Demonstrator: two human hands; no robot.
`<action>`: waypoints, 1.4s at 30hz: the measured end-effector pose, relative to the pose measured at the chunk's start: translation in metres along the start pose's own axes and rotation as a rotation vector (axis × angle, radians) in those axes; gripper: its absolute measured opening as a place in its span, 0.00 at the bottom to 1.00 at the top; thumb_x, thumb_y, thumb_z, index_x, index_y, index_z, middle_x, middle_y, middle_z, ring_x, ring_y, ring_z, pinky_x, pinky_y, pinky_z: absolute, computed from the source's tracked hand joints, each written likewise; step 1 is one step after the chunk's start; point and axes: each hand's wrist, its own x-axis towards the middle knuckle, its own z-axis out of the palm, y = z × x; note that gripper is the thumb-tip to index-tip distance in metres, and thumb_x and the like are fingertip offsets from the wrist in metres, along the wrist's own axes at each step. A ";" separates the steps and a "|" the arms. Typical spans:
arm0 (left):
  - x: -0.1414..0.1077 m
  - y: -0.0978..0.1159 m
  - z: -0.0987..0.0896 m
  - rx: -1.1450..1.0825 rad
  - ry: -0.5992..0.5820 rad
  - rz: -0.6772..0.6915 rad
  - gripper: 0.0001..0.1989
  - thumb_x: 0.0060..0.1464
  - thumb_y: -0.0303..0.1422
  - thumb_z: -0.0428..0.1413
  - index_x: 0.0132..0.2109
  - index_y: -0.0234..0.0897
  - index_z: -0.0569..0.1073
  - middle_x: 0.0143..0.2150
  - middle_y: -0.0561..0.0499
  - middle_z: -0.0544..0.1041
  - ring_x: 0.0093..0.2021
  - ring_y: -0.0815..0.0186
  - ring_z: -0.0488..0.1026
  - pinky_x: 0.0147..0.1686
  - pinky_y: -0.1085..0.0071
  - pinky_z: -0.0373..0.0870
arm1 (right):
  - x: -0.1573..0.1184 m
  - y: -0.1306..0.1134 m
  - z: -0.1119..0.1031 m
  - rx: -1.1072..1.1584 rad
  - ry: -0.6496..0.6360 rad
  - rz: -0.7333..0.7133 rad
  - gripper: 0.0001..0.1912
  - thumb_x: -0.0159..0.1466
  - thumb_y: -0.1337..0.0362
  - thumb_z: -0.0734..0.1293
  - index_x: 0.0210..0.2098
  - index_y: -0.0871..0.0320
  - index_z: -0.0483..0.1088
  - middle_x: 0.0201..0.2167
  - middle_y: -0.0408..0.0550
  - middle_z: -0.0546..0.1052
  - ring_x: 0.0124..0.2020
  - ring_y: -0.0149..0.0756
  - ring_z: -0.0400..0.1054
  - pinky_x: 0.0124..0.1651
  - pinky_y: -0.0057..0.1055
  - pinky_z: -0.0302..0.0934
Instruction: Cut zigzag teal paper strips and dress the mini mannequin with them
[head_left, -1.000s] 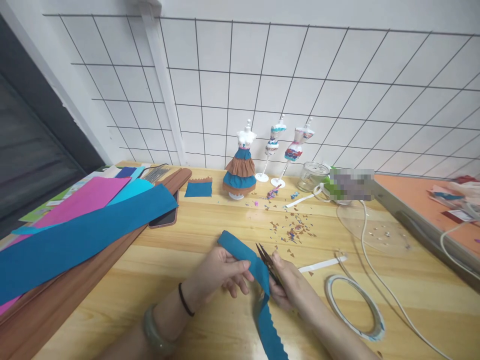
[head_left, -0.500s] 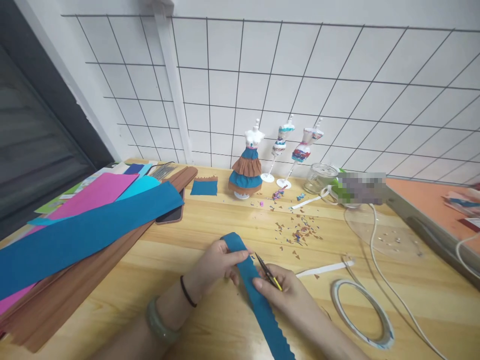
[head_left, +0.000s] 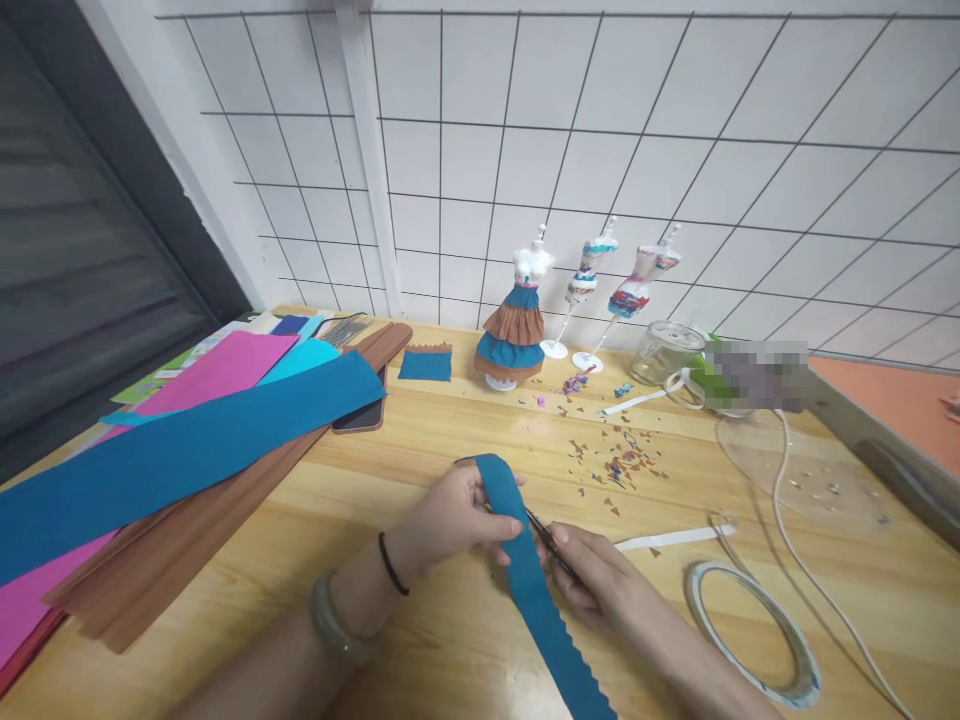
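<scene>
My left hand (head_left: 454, 515) pinches a long blue strip (head_left: 536, 595) near its far end, thumb on top and fingers beneath. The strip looks like crepe paper or thin cloth, and its right edge is cut in a zigzag along the part nearest me. Small pointed scissors (head_left: 553, 547) are gripped in my right hand (head_left: 604, 580), with their tips at the strip's right edge beside my left thumb. My right fingers partly hide their handles. The strip's near end runs out of view at the bottom.
Blue, pink and brown sheets (head_left: 187, 455) lie stacked at left, over a phone (head_left: 364, 415). A mini dress form (head_left: 514, 325) in a tiered skirt stands at the back, beside two smaller forms. Snipped scraps (head_left: 619, 460), a tape roll (head_left: 697, 640), a cable and a glass jar (head_left: 667, 350) are at right.
My right hand has let go of the strip's face and brought the scissors to its right edge. My left thumb now lies across the strip. The view has shifted slightly left.
</scene>
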 end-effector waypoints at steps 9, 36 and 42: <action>0.002 -0.003 -0.002 0.043 -0.047 -0.038 0.30 0.36 0.30 0.64 0.48 0.30 0.64 0.28 0.48 0.77 0.23 0.68 0.74 0.21 0.75 0.71 | 0.000 0.009 0.003 0.017 -0.048 -0.049 0.22 0.64 0.49 0.53 0.22 0.57 0.59 0.14 0.34 0.50 0.17 0.26 0.41 0.20 0.27 0.36; 0.001 -0.004 -0.002 0.047 -0.083 -0.072 0.28 0.37 0.31 0.64 0.47 0.31 0.65 0.29 0.47 0.78 0.23 0.68 0.74 0.20 0.76 0.70 | -0.001 0.000 0.005 -0.052 -0.058 -0.044 0.24 0.62 0.46 0.53 0.25 0.59 0.64 0.16 0.35 0.50 0.17 0.27 0.41 0.20 0.27 0.36; 0.000 -0.001 -0.002 0.066 -0.084 -0.076 0.27 0.38 0.32 0.64 0.47 0.32 0.64 0.29 0.47 0.78 0.24 0.66 0.75 0.19 0.77 0.69 | -0.001 -0.002 0.006 -0.056 -0.048 -0.038 0.25 0.62 0.44 0.54 0.25 0.59 0.64 0.16 0.35 0.50 0.17 0.27 0.41 0.21 0.27 0.37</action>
